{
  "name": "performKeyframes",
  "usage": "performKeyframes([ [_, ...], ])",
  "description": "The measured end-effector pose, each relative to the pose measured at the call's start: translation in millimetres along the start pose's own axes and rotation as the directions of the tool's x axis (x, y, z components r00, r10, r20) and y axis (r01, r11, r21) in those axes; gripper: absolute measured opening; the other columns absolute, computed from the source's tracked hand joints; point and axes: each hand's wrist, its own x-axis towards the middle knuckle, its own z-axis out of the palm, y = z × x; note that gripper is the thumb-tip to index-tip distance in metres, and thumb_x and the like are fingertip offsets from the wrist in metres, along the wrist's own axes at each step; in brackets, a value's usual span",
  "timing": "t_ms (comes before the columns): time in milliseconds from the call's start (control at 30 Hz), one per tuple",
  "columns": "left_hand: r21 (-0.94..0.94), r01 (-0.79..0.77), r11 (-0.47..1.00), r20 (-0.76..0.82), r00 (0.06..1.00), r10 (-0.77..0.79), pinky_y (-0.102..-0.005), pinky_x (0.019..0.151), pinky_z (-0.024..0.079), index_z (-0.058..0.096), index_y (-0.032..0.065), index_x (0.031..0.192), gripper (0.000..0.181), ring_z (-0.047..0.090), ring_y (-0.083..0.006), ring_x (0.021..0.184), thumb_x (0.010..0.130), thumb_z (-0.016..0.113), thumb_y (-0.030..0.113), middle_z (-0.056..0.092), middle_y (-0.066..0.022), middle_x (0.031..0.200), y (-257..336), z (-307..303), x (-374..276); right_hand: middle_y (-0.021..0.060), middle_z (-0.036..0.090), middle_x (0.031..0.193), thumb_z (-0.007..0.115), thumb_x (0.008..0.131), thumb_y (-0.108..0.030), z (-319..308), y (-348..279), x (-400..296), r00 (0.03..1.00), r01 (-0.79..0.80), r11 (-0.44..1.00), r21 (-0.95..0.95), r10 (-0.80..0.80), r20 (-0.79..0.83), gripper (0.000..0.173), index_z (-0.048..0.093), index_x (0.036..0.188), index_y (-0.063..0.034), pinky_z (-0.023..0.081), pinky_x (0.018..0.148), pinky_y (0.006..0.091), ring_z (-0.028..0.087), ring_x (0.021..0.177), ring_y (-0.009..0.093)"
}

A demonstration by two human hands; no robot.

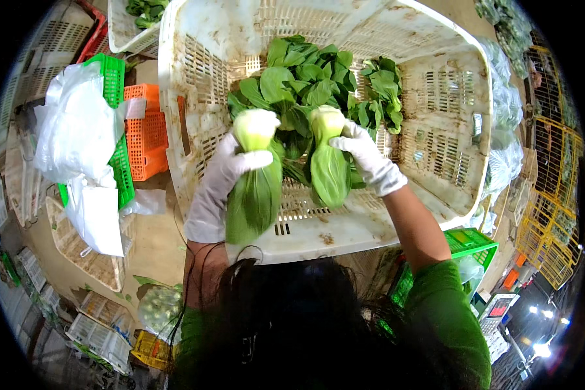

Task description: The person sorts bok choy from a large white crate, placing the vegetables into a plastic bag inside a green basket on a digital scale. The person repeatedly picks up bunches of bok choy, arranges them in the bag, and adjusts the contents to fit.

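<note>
My left hand [229,163], in a white glove, grips a head of bok choy [254,195] with its pale base up and its leaves hanging down. In my right hand [365,153], also gloved in white, is a second bok choy [329,175], held the same way with the thumb across its stem. Both hands are above the near side of a large white plastic crate [321,248] with slotted, brown-stained walls. A pile of bok choy [302,80] lies inside it, and a smaller bunch [384,90] rests to the right of the pile.
At left, plastic bags [78,126] lie over a green crate [112,80] beside an orange basket [144,131]. Bagged greens [504,112] line the right side of the white crate. Another green crate [468,241] stands at lower right, near a scale with a display [499,308].
</note>
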Motion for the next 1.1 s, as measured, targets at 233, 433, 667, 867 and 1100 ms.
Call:
performKeyframes([
  [233,-0.270,0.175,0.947,0.115,0.982,-0.148,-0.0338,0.104,0.037,0.045,0.0024,0.134,0.071,0.048,-0.0224,0.121,0.071,0.070,0.025,0.051,-0.0095,0.130,6,24,-22,0.0143,0.043,0.140,0.062,0.077,-0.019,72,-32,-23,0.973,0.099,0.817,0.567,-0.198,0.116,0.083,0.021,0.148,-0.0041,0.030,0.111,0.0355,0.043,0.128,0.025],
  [433,-0.413,0.067,0.908,-0.146,0.979,-0.139,-0.0348,0.094,0.047,0.042,-0.0008,0.133,0.080,0.057,-0.0235,0.108,0.065,0.066,0.033,0.054,-0.0122,0.121,23,31,-30,0.0118,0.034,0.147,0.053,0.077,-0.019,80,-29,-11,0.946,0.317,0.921,0.225,-0.325,-0.001,0.084,0.016,0.150,-0.0002,0.023,0.113,0.0318,0.036,0.133,0.021],
  [667,-0.394,0.118,0.911,-0.116,0.977,-0.177,-0.0393,0.100,0.044,0.036,0.0010,0.138,0.089,0.050,-0.0272,0.120,0.066,0.074,0.034,0.049,-0.0117,0.133,9,36,-41,0.0176,0.041,0.141,0.048,0.088,-0.021,98,-14,-5,0.846,0.519,0.845,-0.125,-0.529,-0.065,0.073,0.013,0.151,-0.0046,0.031,0.105,0.0309,0.044,0.124,0.024],
  [867,-0.299,0.151,0.942,-0.225,0.948,-0.224,-0.0407,0.106,0.040,0.031,0.0058,0.142,0.100,0.046,-0.0264,0.124,0.064,0.081,0.042,0.043,-0.0114,0.138,-1,18,-43,0.0245,0.019,0.152,0.040,0.098,-0.038,124,-21,10,0.835,0.460,0.768,-0.446,-0.545,-0.077,0.072,0.011,0.147,0.0063,0.013,0.116,0.0339,0.018,0.143,0.031],
  [1100,-0.471,0.070,0.879,-0.068,0.991,-0.115,-0.0401,0.096,0.048,0.031,0.0014,0.141,0.093,0.052,-0.0270,0.117,0.070,0.076,0.042,0.044,-0.0169,0.136,23,-9,-16,0.0207,0.035,0.146,0.060,0.089,-0.031,71,-46,61,0.874,0.330,0.859,-0.391,-0.435,-0.218,0.068,0.032,0.141,0.0036,0.024,0.114,0.0365,0.034,0.136,0.030],
])
